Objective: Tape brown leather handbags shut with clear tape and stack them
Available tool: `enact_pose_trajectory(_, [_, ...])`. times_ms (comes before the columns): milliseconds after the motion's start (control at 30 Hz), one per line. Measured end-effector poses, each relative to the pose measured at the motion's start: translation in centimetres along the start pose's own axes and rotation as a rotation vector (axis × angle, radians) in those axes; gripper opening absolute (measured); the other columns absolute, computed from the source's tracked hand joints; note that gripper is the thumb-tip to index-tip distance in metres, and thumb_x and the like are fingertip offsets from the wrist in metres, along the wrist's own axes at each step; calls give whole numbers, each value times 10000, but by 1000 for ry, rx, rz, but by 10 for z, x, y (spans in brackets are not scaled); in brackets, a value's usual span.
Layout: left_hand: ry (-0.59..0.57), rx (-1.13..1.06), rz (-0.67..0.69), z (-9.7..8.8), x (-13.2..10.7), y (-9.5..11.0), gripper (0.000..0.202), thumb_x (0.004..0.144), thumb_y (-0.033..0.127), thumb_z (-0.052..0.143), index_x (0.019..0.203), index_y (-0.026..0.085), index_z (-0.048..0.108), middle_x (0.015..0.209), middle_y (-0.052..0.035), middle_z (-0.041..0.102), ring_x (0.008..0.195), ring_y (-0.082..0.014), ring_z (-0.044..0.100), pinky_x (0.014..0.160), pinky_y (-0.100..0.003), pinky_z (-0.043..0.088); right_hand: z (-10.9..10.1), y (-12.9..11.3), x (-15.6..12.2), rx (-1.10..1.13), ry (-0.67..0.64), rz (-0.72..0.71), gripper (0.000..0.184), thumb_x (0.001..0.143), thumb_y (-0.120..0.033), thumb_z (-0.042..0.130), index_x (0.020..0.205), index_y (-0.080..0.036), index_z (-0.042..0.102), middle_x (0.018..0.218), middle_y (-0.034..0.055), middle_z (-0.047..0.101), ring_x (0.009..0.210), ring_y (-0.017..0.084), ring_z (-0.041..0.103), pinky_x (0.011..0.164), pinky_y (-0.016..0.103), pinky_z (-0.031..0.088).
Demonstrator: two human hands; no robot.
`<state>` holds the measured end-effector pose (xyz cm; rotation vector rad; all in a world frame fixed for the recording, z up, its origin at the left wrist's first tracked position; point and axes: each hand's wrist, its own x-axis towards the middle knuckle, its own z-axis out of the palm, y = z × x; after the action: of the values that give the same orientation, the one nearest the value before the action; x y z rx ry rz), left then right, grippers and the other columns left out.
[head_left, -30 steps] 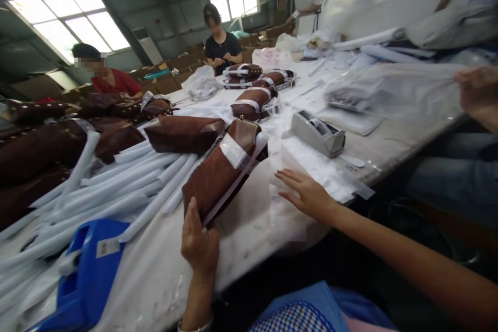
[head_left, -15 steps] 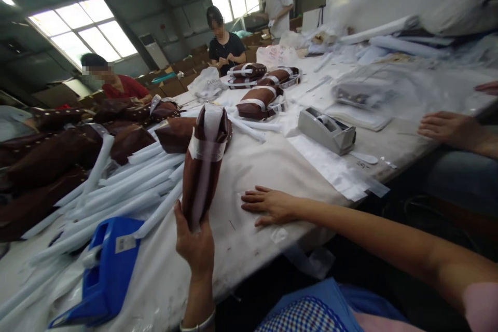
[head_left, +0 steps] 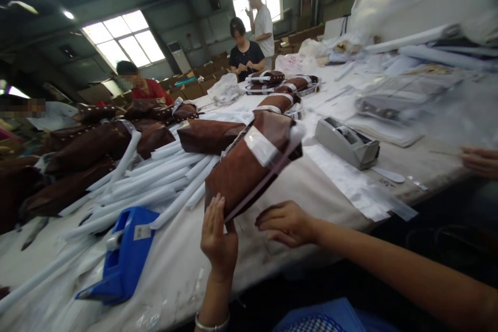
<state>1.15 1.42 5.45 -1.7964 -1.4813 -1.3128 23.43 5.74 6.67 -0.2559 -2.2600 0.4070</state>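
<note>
A brown leather bag (head_left: 243, 179), with a clear tape band and a white strip along its edge, is tilted up over the table. My left hand (head_left: 220, 241) grips its lower end, with the fingers flat on the brown side and the thumb at the edge. Just right of the bag, my right hand (head_left: 290, 222) hovers low over the cloth with loosely bent fingers and holds nothing. Another brown bag (head_left: 212, 136) lies behind the held one. White paper rolls (head_left: 155, 181) and a blue tape dispenser (head_left: 126, 254) are to the left.
A grey tape dispenser (head_left: 346, 142) stands at right beside a white plastic sheet (head_left: 338, 181). Brown bags (head_left: 78, 166) are piled at far left, and several taped bags (head_left: 274, 104) lie farther back. Co-workers stand or sit around the table; a co-worker's hand (head_left: 480, 161) is at the right edge.
The bag has turned from upright, narrow edge facing me, to leaning right with its broad side showing. My right hand has lifted off the cloth and bent its fingers. The view has shifted left.
</note>
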Motion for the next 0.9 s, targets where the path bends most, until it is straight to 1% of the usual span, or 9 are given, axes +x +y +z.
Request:
enact_pose_trajectory(100, [-161,-10,160,2,-19,10,594,905,22,507,1453,246,459,1362,-64,633,1315,-228,548,1131,-451,441,-32,-36,-1,-29,38,-156,321,992,-387,526,1132,-135,667,1048,115,754,1045,207,694,907,321,585])
enact_pose_trajectory(167, [-267,5,232,2,-30,18,562,926,26,465,1443,246,474,1382,-50,616,1335,-227,528,1146,-464,426,-50,-38,10,-84,57,-121,288,993,-334,532,1166,-144,662,1102,111,744,1075,205,683,955,333,566])
enact_pose_trajectory(333, [-312,37,269,2,-42,33,531,937,22,426,1413,243,512,1382,-16,612,1337,-212,524,1126,-439,467,-59,24,57,-217,107,254,241,977,-236,534,1139,-211,711,1190,82,714,1094,205,670,1015,359,528])
enact_pose_trajectory(433, [-271,51,281,4,-43,36,543,930,1,400,1392,252,533,1371,-2,619,1325,-206,537,1103,-430,494,-45,75,92,-332,-136,378,239,950,-228,548,1067,-224,757,1312,99,650,1201,261,612,1072,435,481])
enact_pose_trajectory(533, [-247,63,276,4,-43,35,530,939,12,380,1380,255,545,1366,4,623,1322,-208,540,1083,-431,513,-22,113,126,-389,-454,346,205,897,-213,619,1003,-269,785,1437,51,562,1390,283,436,1155,446,379])
enact_pose_trajectory(600, [-235,77,272,3,-42,35,496,957,48,387,1370,264,554,1357,12,631,1312,-203,550,1066,-422,528,-6,129,143,-409,-578,332,155,861,-243,675,947,-285,797,1428,43,573,1401,307,416,1142,458,384])
enact_pose_trajectory(733, [-88,114,276,11,-39,36,410,992,133,383,1272,291,638,1294,52,672,1242,-172,607,1023,-365,555,27,143,161,-533,-720,352,99,785,-226,729,850,-211,802,1256,147,676,1255,382,546,1024,537,467])
enact_pose_trajectory(867, [365,122,303,54,-55,27,244,968,281,518,980,347,753,1065,104,763,982,-136,727,1036,-314,535,66,149,158,-670,-660,303,179,766,-111,648,860,-149,795,1142,234,703,1248,443,538,1059,703,340])
enact_pose_trajectory(900, [419,134,301,69,-63,23,220,953,304,545,927,363,755,1009,106,773,913,-136,742,1016,-322,550,76,151,156,-689,-632,295,177,733,-109,663,836,-163,796,1126,234,709,1230,454,551,1056,722,331])
